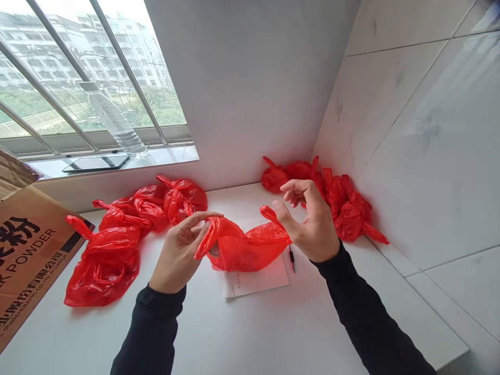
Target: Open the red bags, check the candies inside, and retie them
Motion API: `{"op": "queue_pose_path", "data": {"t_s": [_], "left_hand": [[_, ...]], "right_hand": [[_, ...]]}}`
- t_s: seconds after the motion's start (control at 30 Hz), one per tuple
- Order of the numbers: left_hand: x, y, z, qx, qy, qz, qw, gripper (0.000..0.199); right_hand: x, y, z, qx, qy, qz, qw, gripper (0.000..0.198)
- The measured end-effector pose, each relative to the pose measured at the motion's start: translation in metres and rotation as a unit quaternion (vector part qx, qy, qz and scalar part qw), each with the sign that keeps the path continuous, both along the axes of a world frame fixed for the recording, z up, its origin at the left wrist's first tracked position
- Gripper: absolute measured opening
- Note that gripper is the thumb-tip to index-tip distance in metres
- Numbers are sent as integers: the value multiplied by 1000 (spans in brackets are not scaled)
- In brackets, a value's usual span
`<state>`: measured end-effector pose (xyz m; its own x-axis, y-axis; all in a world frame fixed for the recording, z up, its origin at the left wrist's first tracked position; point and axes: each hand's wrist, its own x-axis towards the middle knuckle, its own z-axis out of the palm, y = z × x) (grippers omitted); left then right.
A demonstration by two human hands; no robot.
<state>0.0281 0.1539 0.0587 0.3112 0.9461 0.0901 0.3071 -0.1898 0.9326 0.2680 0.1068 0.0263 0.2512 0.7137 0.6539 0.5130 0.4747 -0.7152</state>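
Note:
A red plastic bag (250, 252) hangs between my hands, above a sheet of white paper (258, 284). My left hand (177, 255) grips its left side, with the index finger stretched along the top edge and the other fingers partly hidden behind the plastic. At the bag's right end, my right hand (312, 224) is raised with thumb and curled fingers apart. A bag handle stands up beside that thumb, and the plastic touches the base of the hand. Beside the paper lies a black pen (292, 259). What the bag contains cannot be made out.
Several tied red bags (105, 265) line the left of the white table (250, 333), and more red bags (347, 208) sit at the back right against the wall. A cardboard box (35, 260) stands far left. The windowsill holds a water bottle (115, 120) and a dark flat tablet-like device (96, 163).

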Motion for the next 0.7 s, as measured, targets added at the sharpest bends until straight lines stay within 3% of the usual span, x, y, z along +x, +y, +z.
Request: {"op": "queue_pose_path", "data": {"t_s": [0.1,0.17,0.27,0.37,0.47,0.6,0.7], "left_hand": [[1,0,1,-1,-30,-13,999,36],[3,-1,1,10,-4,-4,1000,42],[8,-3,-2,60,80,-6,995,43],[13,-4,-5,91,80,-22,992,25],[14,-4,-5,73,39,-9,997,22],[11,-9,2,27,38,23,999,31],[5,-11,7,-31,97,-6,995,33]], "right_hand": [[-10,-6,1,-72,-64,177,979,14],[-17,-2,-7,-137,-144,221,955,18],[-25,7,-24,-193,-217,223,931,24],[-27,11,-33,-223,-230,251,914,33],[-21,10,-33,-257,-250,254,898,33],[-10,7,-26,-291,-263,230,891,9],[-4,3,-17,-334,-254,151,895,19]]}}
